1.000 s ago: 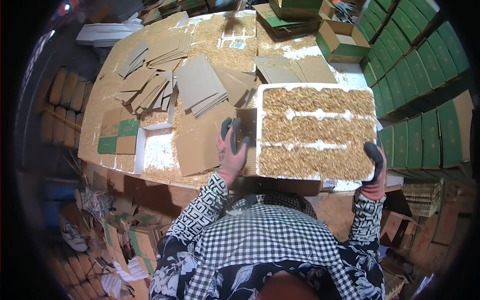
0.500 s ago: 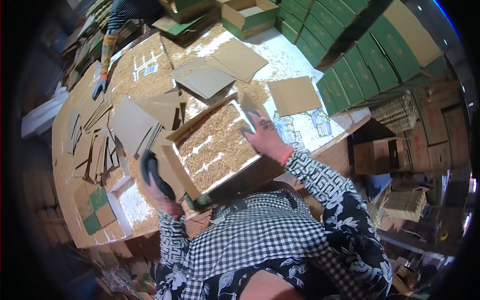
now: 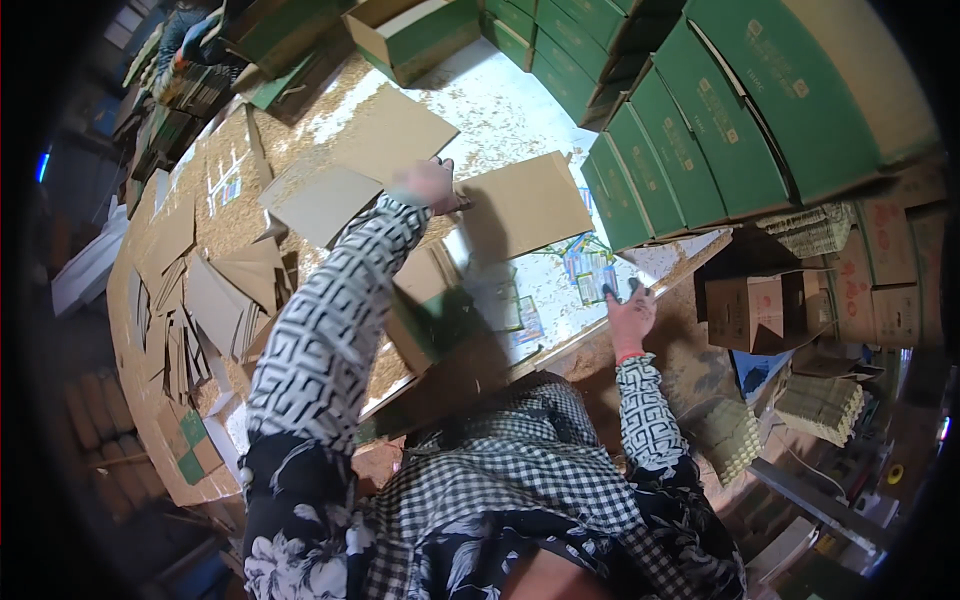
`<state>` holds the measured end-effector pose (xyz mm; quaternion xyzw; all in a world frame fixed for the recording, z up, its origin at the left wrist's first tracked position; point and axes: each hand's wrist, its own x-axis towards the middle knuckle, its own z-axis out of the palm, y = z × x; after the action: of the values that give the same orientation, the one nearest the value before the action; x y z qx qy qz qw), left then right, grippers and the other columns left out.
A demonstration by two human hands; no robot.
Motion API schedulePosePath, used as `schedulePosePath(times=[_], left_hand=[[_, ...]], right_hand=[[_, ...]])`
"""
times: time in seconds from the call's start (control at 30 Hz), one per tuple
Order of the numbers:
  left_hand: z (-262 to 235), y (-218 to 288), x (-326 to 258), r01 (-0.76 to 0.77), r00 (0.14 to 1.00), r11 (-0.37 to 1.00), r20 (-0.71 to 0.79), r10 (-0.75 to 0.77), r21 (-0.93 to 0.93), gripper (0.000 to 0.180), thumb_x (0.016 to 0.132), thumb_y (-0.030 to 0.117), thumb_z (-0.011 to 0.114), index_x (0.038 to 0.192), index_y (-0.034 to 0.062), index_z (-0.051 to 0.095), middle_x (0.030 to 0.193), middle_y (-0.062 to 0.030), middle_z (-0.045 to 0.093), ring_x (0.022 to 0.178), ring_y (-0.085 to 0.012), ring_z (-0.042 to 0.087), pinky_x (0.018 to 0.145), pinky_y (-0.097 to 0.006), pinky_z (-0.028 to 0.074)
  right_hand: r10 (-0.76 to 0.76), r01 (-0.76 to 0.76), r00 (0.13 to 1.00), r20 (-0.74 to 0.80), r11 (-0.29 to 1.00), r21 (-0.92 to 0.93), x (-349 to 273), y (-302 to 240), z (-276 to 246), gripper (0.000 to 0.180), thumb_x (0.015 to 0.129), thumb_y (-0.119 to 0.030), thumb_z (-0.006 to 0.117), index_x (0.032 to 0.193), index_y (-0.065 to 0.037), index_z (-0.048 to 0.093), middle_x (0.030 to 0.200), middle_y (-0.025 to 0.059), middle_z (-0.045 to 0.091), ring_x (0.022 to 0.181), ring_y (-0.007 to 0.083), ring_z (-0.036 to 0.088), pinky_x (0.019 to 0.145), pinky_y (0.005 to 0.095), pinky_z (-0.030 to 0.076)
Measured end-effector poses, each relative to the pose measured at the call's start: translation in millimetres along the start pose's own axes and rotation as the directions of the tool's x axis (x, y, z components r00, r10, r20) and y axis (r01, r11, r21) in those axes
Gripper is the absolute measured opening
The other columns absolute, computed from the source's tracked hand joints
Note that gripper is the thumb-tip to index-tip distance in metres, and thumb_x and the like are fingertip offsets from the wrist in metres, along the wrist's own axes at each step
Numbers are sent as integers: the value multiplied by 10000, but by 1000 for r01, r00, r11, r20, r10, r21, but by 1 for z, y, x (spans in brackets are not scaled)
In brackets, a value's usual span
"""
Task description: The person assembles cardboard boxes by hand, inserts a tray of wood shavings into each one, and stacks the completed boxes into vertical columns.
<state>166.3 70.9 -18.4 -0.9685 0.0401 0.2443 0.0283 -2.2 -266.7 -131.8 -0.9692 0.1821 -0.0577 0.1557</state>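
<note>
My left hand (image 3: 428,187) reaches across to the left edge of a flat brown cardboard sheet (image 3: 530,205), its gloved fingers apart around that edge. Whether it grips the sheet is hard to see. Beneath my left forearm is an open green and brown carton (image 3: 435,335), partly hidden and blurred; a little tan husk shows past it. My right hand (image 3: 630,318) is open at the table's near right edge, fingers spread, close to a bunch of small colourful printed packets (image 3: 588,270). More such packets (image 3: 522,315) lie beside the carton.
Green cartons (image 3: 690,130) stand in rows at the right. Loose cardboard pieces (image 3: 225,300) and husk cover the table's left side. An open carton (image 3: 415,38) stands at the back. A co-worker's gloved hand (image 3: 205,40) is at the upper left. Brown boxes (image 3: 755,310) sit lower right.
My left hand has left the carton's left side and swung forward and right to the cardboard sheet. My right hand has let go of the carton and moved right, beside the packets. The view has shifted.
</note>
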Motion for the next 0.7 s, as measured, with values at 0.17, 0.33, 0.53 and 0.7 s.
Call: schedulePosePath(times=[0.17,0.33,0.53,0.7], left_hand=[[45,23,60,143,988,990,65,-143,7,944,646,538,726,1327,39,302,1320,-151,401,1212,-338,418,975,-481,359],[59,12,70,215,972,967,128,-198,-135,799,686,451,719,1285,44,380,1165,-157,560,1147,-261,504,923,-395,426],[49,-44,34,156,983,914,154,-105,-374,618,617,350,748,1144,75,579,1146,-151,578,1068,-265,557,885,-360,458],[-32,-100,-84,-256,865,559,-444,-232,-789,391,690,175,673,1032,7,585,889,-209,628,844,-290,612,774,-365,474]], right_hand=[[-79,72,988,131,996,57,-8,8,16,449,675,-192,713,1033,0,521,1093,199,505,1080,362,452,913,460,376],[-116,27,980,164,885,465,-15,0,1,387,690,-72,673,1024,32,506,1070,198,506,997,359,485,888,418,399],[-295,15,905,308,744,668,-4,-75,-11,319,738,-47,603,1041,3,517,872,154,577,846,279,578,753,354,452],[-757,298,653,-5,251,921,-34,-201,-102,296,660,3,631,941,-7,540,1005,169,571,931,301,573,821,341,451]])
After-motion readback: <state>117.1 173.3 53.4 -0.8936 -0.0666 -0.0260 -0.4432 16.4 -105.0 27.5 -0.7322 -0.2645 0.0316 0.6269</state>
